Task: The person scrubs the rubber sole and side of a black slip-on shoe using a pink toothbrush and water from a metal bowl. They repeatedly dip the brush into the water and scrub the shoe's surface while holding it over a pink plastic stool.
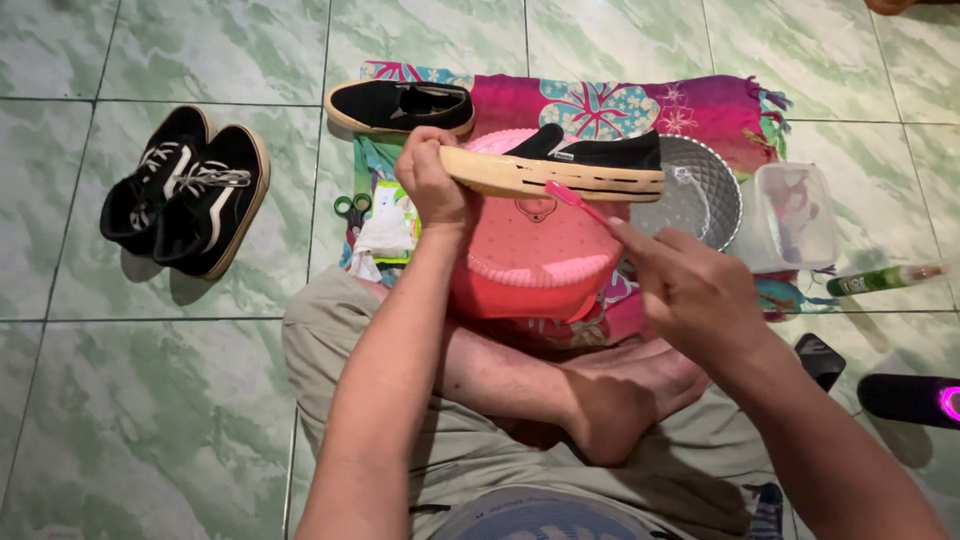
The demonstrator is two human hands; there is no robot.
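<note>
Two hands raised, left hand (432, 185) fingers gripping black shoe (560, 165), right hand (690, 290) fingers pinching pink toothbrush (580, 200)

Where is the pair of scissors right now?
The scissors lie left of centre on the patterned cloth, just left of the left hand, below the lone black slip-on shoe.

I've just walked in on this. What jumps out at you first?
The black slip-on shoe at centre, held on its side by the left hand over a pink basin, while the right hand puts a pink toothbrush to its pale sole. Next, the bright flowered cloth spread on the green tiled floor. To the left stands a pair of black lace-up sneakers.
</note>
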